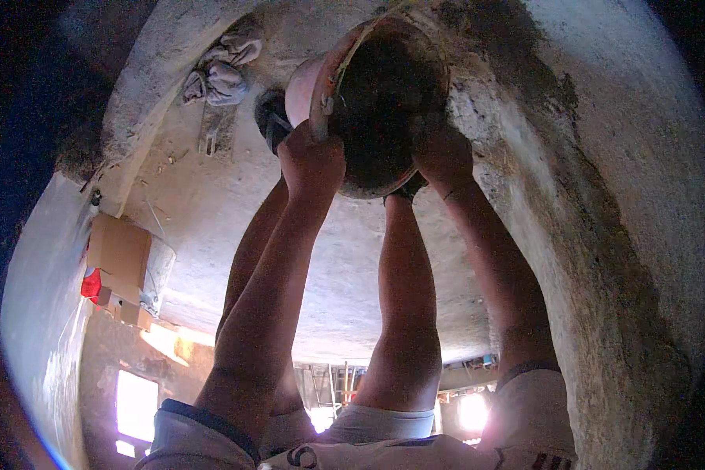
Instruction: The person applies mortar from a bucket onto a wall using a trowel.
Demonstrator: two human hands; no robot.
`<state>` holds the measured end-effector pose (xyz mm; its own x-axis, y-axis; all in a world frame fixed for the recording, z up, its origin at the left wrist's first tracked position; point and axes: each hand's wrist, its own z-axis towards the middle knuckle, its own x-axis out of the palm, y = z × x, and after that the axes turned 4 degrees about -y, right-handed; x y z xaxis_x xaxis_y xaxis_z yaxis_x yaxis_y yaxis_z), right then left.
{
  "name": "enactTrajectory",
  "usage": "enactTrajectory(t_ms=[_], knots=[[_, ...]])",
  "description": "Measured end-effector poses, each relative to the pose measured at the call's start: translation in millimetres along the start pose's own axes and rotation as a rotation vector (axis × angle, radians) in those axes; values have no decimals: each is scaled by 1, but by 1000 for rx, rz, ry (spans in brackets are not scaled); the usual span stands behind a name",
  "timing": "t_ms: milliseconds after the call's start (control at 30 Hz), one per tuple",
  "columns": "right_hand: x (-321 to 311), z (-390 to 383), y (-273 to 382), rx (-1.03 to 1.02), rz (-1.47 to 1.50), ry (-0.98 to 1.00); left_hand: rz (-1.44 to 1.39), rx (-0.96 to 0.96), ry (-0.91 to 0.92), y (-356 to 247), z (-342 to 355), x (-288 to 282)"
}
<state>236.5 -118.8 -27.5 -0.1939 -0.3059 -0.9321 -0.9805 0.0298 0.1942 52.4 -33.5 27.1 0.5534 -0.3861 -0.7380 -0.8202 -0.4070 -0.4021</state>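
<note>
Both my hands are closed on a large round tub [317, 110] with a pale pinkish, dirt-smeared outside, tilted so its opening faces me. The inside is very dark, so I cannot make out what it holds, if anything. My left hand [313, 157] grips the left side of the rim, close to a small lug. At the lower right of the rim is my right hand [444, 155], its fingers partly lost in shadow. Below the tub my bare legs show between my arms. A dark sandal [272, 119] is on my left foot; the tub mostly covers the right foot.
A crumpled greyish cloth [225, 74] lies on the floor at the far left, with a flat tool-like object [210, 131] nearby. At left stands a cardboard box [119, 254] beside a red item [92, 286]. A rough wall [595, 235] with dark damp patches rises on the right.
</note>
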Motion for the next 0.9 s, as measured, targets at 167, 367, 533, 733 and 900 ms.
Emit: enactTrajectory(t_ms=[167,367,533,733,900], knots=[[-18,12,-7,205,338,157,-110,84,-62,4,4,-1],[-18,0,-19,143,376,-30,-122,110,7,-2,6,-9],[18,-39,-26,204,441,-156,-12,112,-17,18,9,5],[30,-94,-29,303,424,-168,-16,57,-8,42,13,17],[22,-131,-35,561,621,-220,-516,-267,40,41,11,24]])
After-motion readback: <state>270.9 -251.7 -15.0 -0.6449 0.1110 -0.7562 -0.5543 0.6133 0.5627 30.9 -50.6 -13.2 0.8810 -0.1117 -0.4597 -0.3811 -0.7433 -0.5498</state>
